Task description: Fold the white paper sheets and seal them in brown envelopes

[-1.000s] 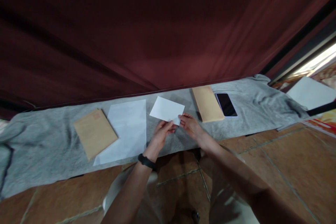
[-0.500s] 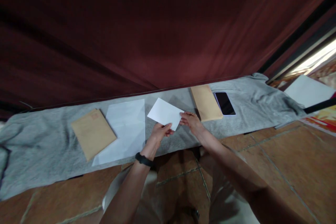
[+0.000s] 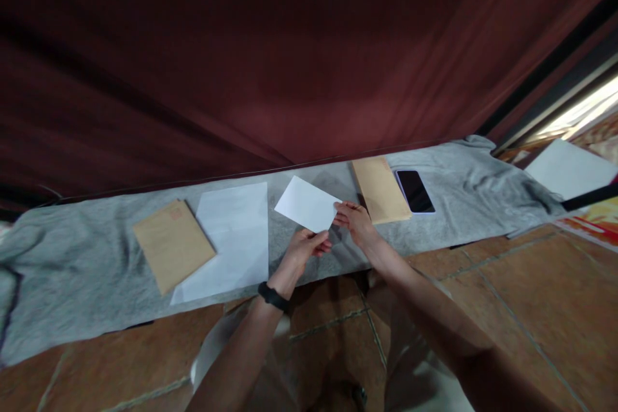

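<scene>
Between my hands a white sheet of paper (image 3: 307, 205), small and maybe folded, is held tilted above the grey cloth. My left hand (image 3: 309, 246), with a black band on its wrist, pinches the near edge of the paper. The right-hand corner is gripped by my right hand (image 3: 356, 217), thumb on top. Left of them lies a larger stack or sheet of white paper (image 3: 236, 232), partly covered by brown envelopes (image 3: 174, 244). More brown envelopes (image 3: 381, 190) rest just beyond my right hand, to its right.
A phone (image 3: 415, 192) with a dark screen lies beside the right-hand envelopes. Grey cloth (image 3: 473, 187) covers the long narrow surface. Behind it hangs a dark red curtain (image 3: 299, 64). Brown floor tiles (image 3: 521, 296) run along the front. A white panel (image 3: 572, 168) stands at the far right.
The small white paper has shifted slightly right and up with both hands. My left hand has slid rightward along its near edge, toward the right hand.
</scene>
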### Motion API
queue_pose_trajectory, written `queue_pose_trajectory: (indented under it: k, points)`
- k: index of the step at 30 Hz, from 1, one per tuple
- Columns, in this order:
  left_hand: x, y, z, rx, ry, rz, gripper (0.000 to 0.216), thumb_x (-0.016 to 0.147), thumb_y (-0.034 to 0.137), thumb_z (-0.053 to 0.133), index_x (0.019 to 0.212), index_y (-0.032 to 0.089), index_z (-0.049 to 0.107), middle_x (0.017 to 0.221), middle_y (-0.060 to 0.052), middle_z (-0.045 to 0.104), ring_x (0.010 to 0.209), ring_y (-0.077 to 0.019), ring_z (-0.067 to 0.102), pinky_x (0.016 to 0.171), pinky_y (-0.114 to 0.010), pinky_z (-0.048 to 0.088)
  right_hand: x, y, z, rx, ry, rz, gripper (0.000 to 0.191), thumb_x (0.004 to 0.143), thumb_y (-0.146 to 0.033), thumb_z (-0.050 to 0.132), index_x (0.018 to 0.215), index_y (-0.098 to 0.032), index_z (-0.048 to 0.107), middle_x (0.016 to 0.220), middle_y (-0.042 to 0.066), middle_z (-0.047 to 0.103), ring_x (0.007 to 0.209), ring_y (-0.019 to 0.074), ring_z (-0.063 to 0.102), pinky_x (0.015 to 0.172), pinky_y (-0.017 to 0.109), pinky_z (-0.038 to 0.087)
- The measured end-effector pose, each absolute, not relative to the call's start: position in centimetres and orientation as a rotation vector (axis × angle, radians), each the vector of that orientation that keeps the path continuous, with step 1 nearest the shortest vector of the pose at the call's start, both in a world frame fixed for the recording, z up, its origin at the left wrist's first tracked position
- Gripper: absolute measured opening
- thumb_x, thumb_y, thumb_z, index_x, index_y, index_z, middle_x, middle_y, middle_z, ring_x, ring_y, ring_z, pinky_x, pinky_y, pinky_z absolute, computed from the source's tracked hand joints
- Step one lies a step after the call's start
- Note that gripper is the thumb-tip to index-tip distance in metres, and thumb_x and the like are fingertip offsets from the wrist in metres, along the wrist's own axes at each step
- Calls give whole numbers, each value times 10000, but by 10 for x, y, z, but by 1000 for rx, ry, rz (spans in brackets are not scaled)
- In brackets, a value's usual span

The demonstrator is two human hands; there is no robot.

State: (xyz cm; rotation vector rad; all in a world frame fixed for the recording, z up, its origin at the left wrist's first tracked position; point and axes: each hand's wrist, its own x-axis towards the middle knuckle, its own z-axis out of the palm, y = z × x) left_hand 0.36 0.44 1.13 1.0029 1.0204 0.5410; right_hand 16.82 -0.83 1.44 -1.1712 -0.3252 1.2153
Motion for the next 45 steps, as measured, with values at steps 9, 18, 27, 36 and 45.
queue_pose_trajectory:
  k: [9, 18, 27, 36, 45]
  points:
    - [-10, 19, 23, 826, 1005, 731, 481, 798, 585, 767, 939, 130, 698, 851, -127, 767, 741, -192, 734, 663, -274, 548, 187, -19, 43, -1401, -900, 515, 243, 918, -443, 607, 964, -233, 721, 939, 45, 758, 919, 228, 687, 859, 352, 553]
    - [-15, 31, 24, 730, 935, 746, 360, 693, 363, 850, 961, 165, 714, 909, -69, 772, 765, -178, 708, 691, -264, 541, 128, -56, 28, -1389, -1967, 430, 314, 988, -248, 551, 1248, -276, 724, 1284, 76, 725, 1155, 258, 667, 1075, 426, 466]
    - [-33, 39, 27, 1107, 956, 628, 298, 676, 330, 818, 921, 168, 768, 781, -36, 744, 631, -169, 637, 594, -250, 455, 165, -31, 28, -1557, -1442, 371, 474, 956, -300, 557, 1426, -235, 573, 1507, 96, 547, 1405, 279, 471, 1180, 481, 366]
    - [-31, 57, 29, 1618, 1206, 961, 255, 760, 230, 750, 1014, 244, 775, 1061, -70, 737, 1048, -276, 664, 967, -359, 507, 182, -11, -7, -1457, -881, 1105, 134, 726, -356, 678, 688, -227, 675, 565, -45, 603, 523, 134, 549, 445, 221, 441]
    - [-3, -8, 0, 2139, 1147, 751, 493, 967, 333, 535, 1449, 230, 541, 1650, -127, 347, 1537, -336, 284, 1254, -563, 171, 188, -12, -17, -1599, -778, 997, 27, 712, -249, 721, 710, -236, 697, 592, -39, 622, 528, 144, 563, 446, 230, 452]
